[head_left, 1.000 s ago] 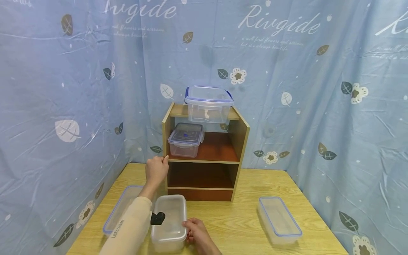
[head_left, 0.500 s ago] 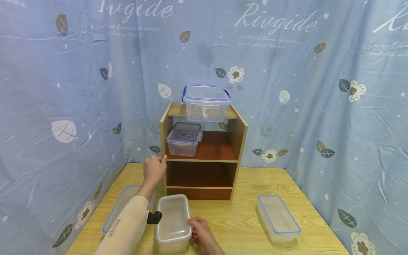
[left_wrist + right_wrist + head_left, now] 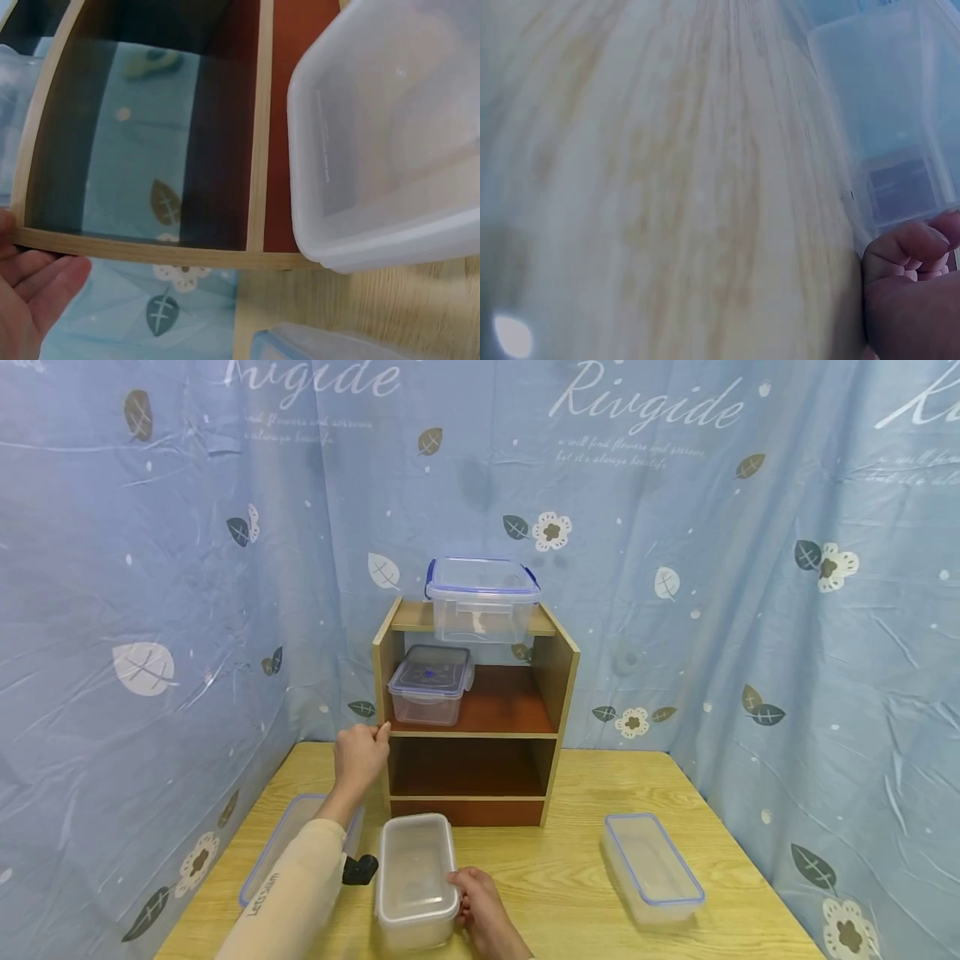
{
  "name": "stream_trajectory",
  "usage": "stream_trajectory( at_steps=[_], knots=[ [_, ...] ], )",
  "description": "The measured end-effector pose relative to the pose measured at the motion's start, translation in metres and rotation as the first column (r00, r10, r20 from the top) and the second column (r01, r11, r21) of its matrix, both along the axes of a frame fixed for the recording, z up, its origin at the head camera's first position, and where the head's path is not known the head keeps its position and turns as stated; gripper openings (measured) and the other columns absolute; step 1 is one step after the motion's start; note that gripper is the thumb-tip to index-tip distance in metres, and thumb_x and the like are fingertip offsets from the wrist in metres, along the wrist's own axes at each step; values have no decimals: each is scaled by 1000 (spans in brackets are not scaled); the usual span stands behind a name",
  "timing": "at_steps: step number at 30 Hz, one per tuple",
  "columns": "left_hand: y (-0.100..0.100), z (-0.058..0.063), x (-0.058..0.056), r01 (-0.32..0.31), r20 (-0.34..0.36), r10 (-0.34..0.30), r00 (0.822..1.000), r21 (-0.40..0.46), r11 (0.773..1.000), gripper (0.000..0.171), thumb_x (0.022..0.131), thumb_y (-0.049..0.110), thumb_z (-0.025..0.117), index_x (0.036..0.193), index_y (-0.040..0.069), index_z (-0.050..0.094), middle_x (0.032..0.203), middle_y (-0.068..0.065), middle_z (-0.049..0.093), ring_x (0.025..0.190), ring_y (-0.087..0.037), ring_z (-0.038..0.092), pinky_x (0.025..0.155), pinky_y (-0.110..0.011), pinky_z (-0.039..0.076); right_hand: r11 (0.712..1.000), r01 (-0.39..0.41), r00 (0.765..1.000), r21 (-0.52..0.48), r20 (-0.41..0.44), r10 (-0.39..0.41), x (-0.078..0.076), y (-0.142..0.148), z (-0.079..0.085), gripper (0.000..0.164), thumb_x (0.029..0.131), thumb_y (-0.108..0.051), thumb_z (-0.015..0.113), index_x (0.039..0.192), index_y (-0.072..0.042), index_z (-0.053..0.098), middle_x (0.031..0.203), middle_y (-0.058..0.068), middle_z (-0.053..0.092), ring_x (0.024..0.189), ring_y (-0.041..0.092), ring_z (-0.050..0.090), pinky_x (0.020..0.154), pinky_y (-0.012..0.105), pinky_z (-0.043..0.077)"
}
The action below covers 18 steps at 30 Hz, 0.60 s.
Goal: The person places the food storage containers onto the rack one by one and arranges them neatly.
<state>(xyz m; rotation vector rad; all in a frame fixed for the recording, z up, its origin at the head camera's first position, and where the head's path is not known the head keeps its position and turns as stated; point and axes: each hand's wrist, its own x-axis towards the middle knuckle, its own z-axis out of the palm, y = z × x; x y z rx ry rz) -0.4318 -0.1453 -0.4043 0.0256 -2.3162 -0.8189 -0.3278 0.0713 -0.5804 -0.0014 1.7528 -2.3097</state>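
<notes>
A small wooden shelf (image 3: 551,693) with brown-red boards stands at the back of the table. My left hand (image 3: 360,758) grips the front edge of its left side panel, thumb on one face and fingers on the other in the left wrist view. On the table before the shelf is a translucent food container (image 3: 417,868) with a whitish rim. My right hand (image 3: 486,912) holds this container by its right side, thumb up at the rim. In the right wrist view, the curled fingers (image 3: 907,247) meet the container's clear wall; part of the grip is hidden.
A clear box (image 3: 483,602) with blue clips sits on the shelf's top. Another lidded box (image 3: 431,685) occupies the middle level's left side. Blue-rimmed containers stand on the table: one (image 3: 654,868) at right, another (image 3: 288,835) at left, partly behind the left arm.
The whitish-rimmed container and my right hand have slid to the right, away from my left forearm. My left hand keeps its grip on the shelf panel. The head view has shifted slightly.
</notes>
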Motion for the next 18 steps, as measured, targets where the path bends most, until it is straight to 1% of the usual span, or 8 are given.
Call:
stream_trajectory(
  at_steps=[3, 8, 11, 14, 18],
  knots=[
    [1, 1, 1, -3, -3, 3, 1000, 1, 1000, 55, 95, 30, 58, 44, 14, 46, 43, -2, 47, 44, -20, 44, 47, -32, 35, 1000, -7, 1000, -14, -12, 7, 0, 2, 0, 8, 86, -17, 57, 90, -11, 54, 61, -10, 51, 50, 0, 41, 46, 15, 31],
    [1, 2, 1, 5, 6, -5, 1000, 6, 1000, 56, 95, 29, 58, 43, 14, 44, 42, -1, 44, 44, -20, 42, 46, -32, 32, 1000, -5, 1000, -13, -11, 5, 1, 5, 1, 11, 85, -17, 59, 90, -10, 53, 62, -9, 53, 50, 0, 43, 47, 15, 32],
    [1, 2, 1, 6, 9, -5, 1000, -4, 1000, 56, 95, 29, 58, 43, 14, 44, 42, -1, 44, 44, -20, 42, 47, -31, 33, 1000, -1, 1000, -7, -11, 1, 2, 9, 1, 8, 87, -17, 57, 89, -11, 53, 62, -9, 53, 51, 1, 44, 47, 16, 32],
    [1, 2, 3, 7, 7, -7, 1000, -10, 1000, 56, 95, 28, 58, 43, 14, 45, 42, -1, 45, 44, -20, 43, 47, -31, 34, 1000, -1, 1000, -3, -19, 1, 1, 15, 1, 4, 89, -16, 55, 88, -13, 53, 64, -9, 54, 52, 1, 47, 48, 16, 35],
    [1, 3, 4, 8, 0, -8, 1000, -13, 1000, 55, 95, 28, 59, 44, 13, 46, 43, -2, 47, 44, -21, 43, 46, -31, 34, 1000, 2, 1000, -1, -28, -2, 0, 24, 0, 4, 89, -16, 55, 88, -13, 53, 64, -9, 54, 53, 0, 48, 48, 16, 36]
  ],
)
